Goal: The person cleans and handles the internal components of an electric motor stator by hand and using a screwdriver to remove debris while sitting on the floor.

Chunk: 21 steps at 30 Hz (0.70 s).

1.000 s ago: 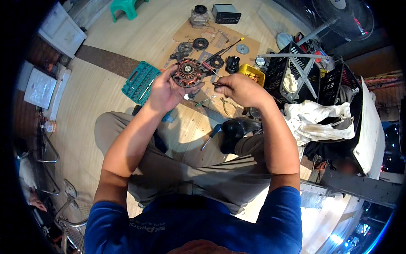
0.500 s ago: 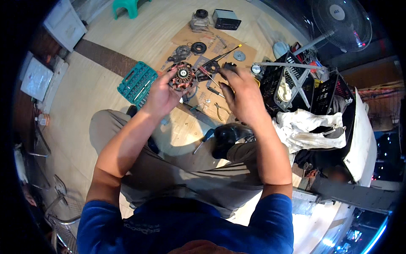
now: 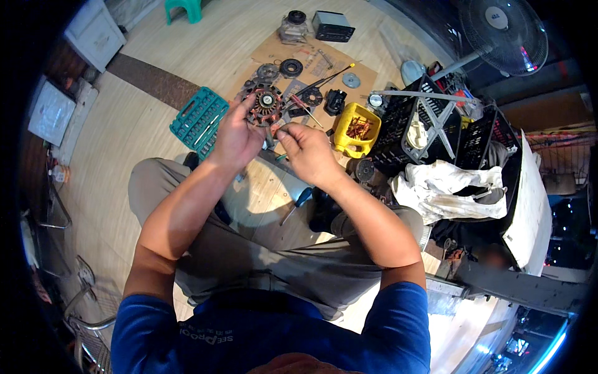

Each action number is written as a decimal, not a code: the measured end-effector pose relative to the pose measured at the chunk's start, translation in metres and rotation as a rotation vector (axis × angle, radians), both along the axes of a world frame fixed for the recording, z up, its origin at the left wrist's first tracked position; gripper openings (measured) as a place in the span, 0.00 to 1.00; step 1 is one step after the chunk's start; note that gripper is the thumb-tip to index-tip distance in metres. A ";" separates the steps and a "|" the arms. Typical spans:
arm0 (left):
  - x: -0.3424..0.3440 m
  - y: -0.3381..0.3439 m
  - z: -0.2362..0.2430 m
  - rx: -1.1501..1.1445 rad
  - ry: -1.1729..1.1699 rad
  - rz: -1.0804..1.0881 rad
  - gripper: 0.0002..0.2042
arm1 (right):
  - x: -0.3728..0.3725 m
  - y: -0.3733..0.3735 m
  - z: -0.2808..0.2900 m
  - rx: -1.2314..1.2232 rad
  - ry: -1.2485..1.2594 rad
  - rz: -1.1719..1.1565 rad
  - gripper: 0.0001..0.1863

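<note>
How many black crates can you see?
2: one crate just right of the yellow container, another crate farther right. More may be hidden behind the clutter.

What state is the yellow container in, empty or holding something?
Not empty: copper-coloured pieces show inside the yellow container through its opening. How deep they lie, I cannot tell.

Some fingers of the left hand (image 3: 238, 138) vanish behind the copper-wound motor core (image 3: 266, 103). Whatever meets the right hand (image 3: 309, 153) at its fingertips is too small to tell. Copper-coloured scraps (image 3: 359, 128) in the yellow container (image 3: 341, 138) blur together. The upper edge crops the green stool (image 3: 184, 4).
</note>
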State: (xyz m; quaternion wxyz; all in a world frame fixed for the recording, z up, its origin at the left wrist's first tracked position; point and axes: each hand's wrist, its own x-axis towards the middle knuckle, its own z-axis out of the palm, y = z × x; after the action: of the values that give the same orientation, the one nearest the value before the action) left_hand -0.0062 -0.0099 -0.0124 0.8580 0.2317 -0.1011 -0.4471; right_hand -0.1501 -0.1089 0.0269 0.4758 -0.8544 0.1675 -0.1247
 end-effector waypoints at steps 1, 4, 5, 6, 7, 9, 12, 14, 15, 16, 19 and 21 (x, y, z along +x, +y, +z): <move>0.000 0.000 0.001 -0.004 0.003 0.007 0.12 | 0.001 0.004 -0.002 -0.055 0.044 0.009 0.10; 0.000 0.002 0.004 0.030 0.011 0.035 0.13 | 0.004 0.007 -0.011 -0.192 0.067 0.084 0.09; 0.001 0.003 0.006 0.040 0.027 0.044 0.14 | 0.006 0.005 -0.014 -0.214 0.108 0.076 0.09; 0.002 0.003 0.007 0.040 0.038 0.048 0.14 | 0.007 0.002 -0.018 -0.235 0.134 0.074 0.09; 0.004 0.004 0.008 0.043 0.053 0.045 0.15 | 0.008 -0.003 -0.020 -0.254 0.172 0.071 0.09; 0.006 0.007 0.009 0.022 0.068 0.035 0.16 | 0.009 -0.014 -0.022 -0.288 0.137 0.050 0.10; 0.012 0.010 0.009 -0.027 0.080 -0.009 0.16 | 0.007 -0.033 -0.015 -0.394 0.137 -0.010 0.11; 0.016 0.013 0.008 -0.027 0.076 -0.016 0.16 | 0.004 -0.042 -0.003 -0.422 0.188 -0.100 0.11; 0.019 0.014 0.009 -0.039 0.069 -0.026 0.17 | 0.002 -0.047 0.006 -0.448 0.168 -0.111 0.11; 0.021 0.015 0.009 -0.030 0.051 -0.016 0.16 | -0.001 -0.050 0.016 -0.444 0.138 -0.141 0.11; 0.024 0.015 0.011 0.025 0.019 0.041 0.16 | -0.013 -0.048 0.046 -0.467 0.068 -0.178 0.10; 0.024 0.013 0.012 0.098 0.028 0.116 0.16 | -0.022 -0.034 0.060 -0.467 0.125 -0.114 0.08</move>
State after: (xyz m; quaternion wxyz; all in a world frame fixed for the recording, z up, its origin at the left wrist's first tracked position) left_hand 0.0179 0.0033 -0.0002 0.8715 0.2726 -0.0534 -0.4041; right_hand -0.1717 -0.1433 0.0871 0.2462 -0.9364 0.2113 -0.1335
